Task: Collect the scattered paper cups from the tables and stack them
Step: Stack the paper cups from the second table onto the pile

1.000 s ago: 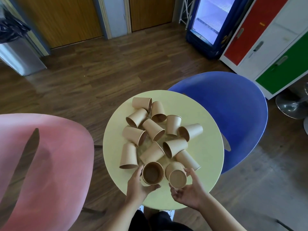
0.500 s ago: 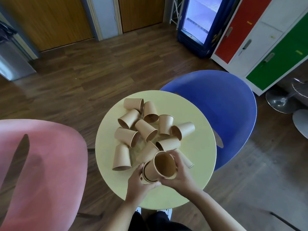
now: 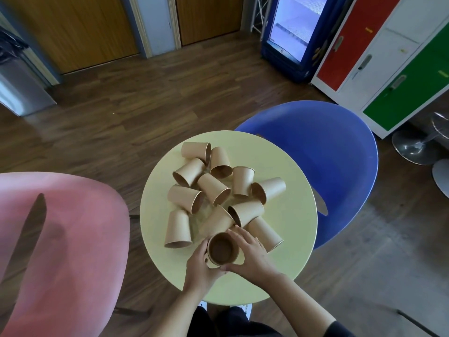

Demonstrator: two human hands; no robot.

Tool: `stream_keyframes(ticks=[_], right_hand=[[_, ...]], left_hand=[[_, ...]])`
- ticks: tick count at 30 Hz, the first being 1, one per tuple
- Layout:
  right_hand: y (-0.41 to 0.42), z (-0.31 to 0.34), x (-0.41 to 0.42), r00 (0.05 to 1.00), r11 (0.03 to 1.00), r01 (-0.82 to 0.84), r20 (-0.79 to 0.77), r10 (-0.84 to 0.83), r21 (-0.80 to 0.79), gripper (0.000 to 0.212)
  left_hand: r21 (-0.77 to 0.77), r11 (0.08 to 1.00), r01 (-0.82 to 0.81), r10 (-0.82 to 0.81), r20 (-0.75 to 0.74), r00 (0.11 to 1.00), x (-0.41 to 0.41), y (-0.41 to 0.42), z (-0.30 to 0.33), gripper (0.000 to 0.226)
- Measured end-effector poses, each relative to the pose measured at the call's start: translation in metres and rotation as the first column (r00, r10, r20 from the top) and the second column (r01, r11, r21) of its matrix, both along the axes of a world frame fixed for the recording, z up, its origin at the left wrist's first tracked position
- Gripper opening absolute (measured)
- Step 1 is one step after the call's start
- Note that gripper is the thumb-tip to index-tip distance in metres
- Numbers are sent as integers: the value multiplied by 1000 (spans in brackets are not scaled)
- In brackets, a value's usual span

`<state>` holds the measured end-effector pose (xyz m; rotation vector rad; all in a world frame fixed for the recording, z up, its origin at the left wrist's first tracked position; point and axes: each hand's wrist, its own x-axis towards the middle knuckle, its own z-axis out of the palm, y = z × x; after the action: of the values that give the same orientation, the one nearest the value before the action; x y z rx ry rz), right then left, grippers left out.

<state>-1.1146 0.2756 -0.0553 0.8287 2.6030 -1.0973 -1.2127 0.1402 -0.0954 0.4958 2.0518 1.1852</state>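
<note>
The round pale-yellow table (image 3: pixel 286 239) stood between a pink chair (image 3: pixel 60 239) on the left and a blue chair (image 3: pixel 315 152) on the far right, all on a dark wood floor (image 3: pixel 145 105). Lockers with red, white and green doors (image 3: pixel 379 57) and a blue glass-fronted fridge (image 3: pixel 294 32) stood along the far right.

Progress was judged to be early. Only 1 stack (image 3: pixel 222 249) had been started, upright and open end up, at the near edge of the table. Its exact count could not be told from above; a second rim showing low on its left side suggested at least 2 nested cups. Some 11 loose cups (image 3: pixel 213 190) remained in a heap at the centre of the table, just beyond the stack. Most lay on their sides, mouths pointing various ways and several touching or overlapping. 1 cup (image 3: pixel 178 228) at the left of the heap appeared to stand mouth down, and another (image 3: pixel 243 181) towards the far right appeared likewise. No other table was in view, so what remained elsewhere could not be assessed.

The cups were plain brown paper, tapered, with a rolled rim and a darker inside. None looked crushed.

The left hand (image 3: pixel 199 266) grasped the stack, fingers curled round its near left side. The right hand (image 3: pixel 252 254) held the stack's right side, fingers wrapped along the wall and the thumb beneath its near edge.
</note>
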Motion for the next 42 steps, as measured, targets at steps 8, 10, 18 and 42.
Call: stream_keyframes(ticks=[8, 10, 18, 42], right_hand=[[6, 4, 10, 999, 998, -11, -49, 14, 65, 99], [13, 0, 17, 968, 973, 217, -144, -205, 76, 95], [49, -22, 44, 834, 850, 490, 181, -521, 192, 105], [58, 48, 71, 844, 858, 514, -188, -502, 16, 79]], left_hand=[[-66, 997, 28, -32, -66, 997, 0, 0, -2, 77], [-84, 996, 29, -35, -72, 997, -1, 1, -1, 78], [-177, 984, 7, -21, -73, 997, 7, 10, 4, 94], [-124, 980, 153, -160, -51, 986, 18, 53, 23, 68]])
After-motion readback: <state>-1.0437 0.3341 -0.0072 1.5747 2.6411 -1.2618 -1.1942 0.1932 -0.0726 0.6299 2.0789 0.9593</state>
